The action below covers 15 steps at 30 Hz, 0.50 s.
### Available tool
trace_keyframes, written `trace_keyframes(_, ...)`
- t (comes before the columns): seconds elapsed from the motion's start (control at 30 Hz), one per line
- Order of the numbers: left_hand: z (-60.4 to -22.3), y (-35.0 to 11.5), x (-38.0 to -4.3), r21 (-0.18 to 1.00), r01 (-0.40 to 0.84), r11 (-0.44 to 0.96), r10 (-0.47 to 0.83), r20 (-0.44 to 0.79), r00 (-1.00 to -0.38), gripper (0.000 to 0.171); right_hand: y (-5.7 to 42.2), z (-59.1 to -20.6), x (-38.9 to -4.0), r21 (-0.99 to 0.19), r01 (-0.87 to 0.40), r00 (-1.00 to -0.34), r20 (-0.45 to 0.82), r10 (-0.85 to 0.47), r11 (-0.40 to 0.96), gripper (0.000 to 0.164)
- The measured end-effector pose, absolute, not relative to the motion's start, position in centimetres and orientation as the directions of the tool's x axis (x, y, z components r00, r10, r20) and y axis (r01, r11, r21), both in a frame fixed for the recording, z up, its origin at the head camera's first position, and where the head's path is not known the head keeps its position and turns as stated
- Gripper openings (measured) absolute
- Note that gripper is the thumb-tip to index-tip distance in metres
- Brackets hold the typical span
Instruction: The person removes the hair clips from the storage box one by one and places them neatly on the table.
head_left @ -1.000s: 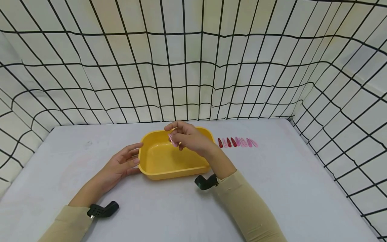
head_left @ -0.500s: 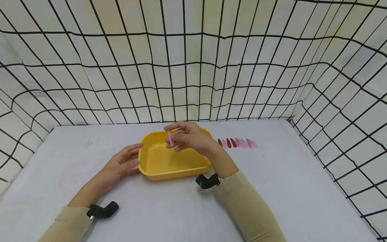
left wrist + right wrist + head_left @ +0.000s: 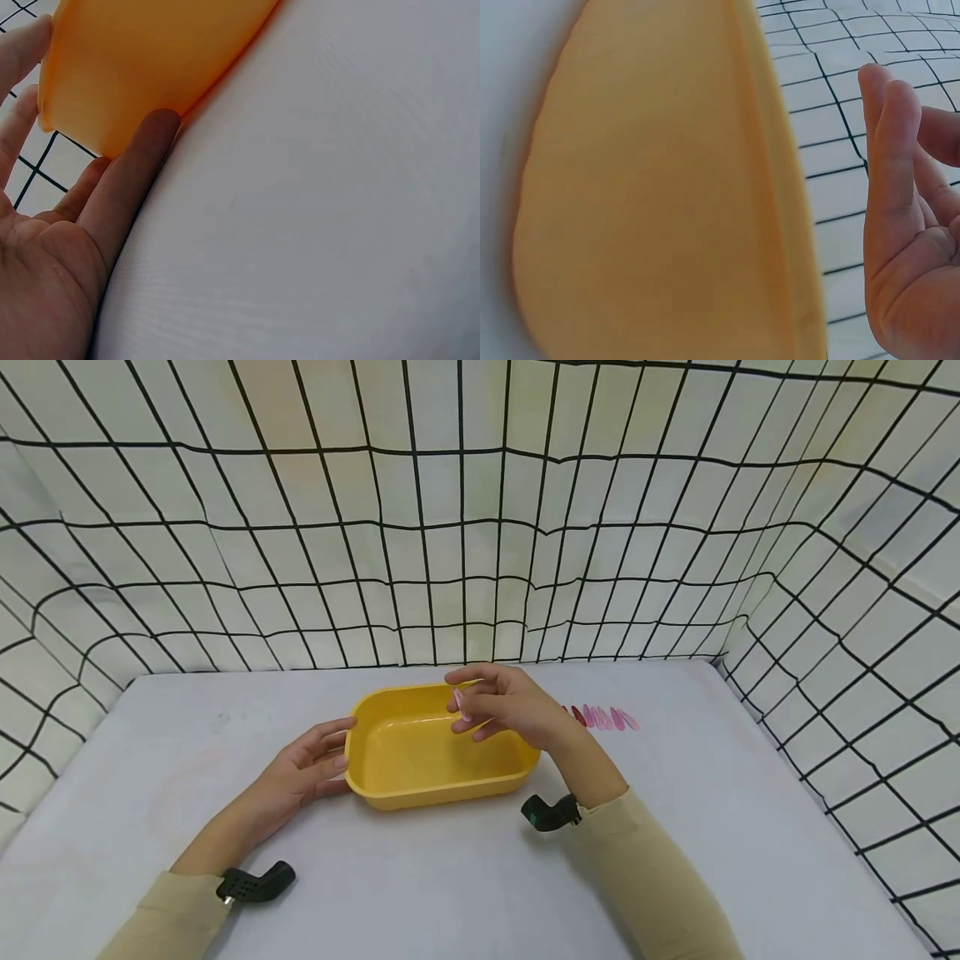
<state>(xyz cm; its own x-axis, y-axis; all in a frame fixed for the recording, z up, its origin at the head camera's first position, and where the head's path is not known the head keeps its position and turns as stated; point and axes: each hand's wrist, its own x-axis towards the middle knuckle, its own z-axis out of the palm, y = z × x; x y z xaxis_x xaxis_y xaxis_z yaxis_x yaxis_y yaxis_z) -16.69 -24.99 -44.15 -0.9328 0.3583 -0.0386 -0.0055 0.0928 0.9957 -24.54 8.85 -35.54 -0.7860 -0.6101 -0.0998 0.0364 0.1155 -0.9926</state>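
A yellow plastic basin (image 3: 442,792) stands on the white tabletop, in the middle of the head view. My left hand (image 3: 303,764) rests against its left end, with fingers and thumb nearly straight along the outside. In the left wrist view the fingers (image 3: 131,176) touch the basin's outer wall (image 3: 150,60). Above the basin's right half, my right hand (image 3: 506,703) pinches a pink snap hair clip (image 3: 461,704) between thumb and fingers. The clip does not show in the right wrist view. Beyond the right forearm lies a row of red and pink hair clips (image 3: 602,718), its left end hidden.
A black wire grid (image 3: 461,527) over white cloth stands behind the table and along both sides. White tabletop (image 3: 420,885) extends in front of the basin and to both sides. A black wrist camera (image 3: 551,812) hangs below the right wrist near the basin's right corner.
My right hand has moved to the right over the basin, still pinching the pink hair clip, and its wrist now hides the row's left end. The left hand stays at the basin.
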Motion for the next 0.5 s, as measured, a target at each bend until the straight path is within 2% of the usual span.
trace_keyframes(0.5,-44.1,-25.3,-16.7,0.997,-0.017,0.077,0.359,-0.044,-0.932,0.054,14.7,-36.1,-24.1,-0.983,0.006,-0.862,-0.098,-0.498,0.182,0.046)
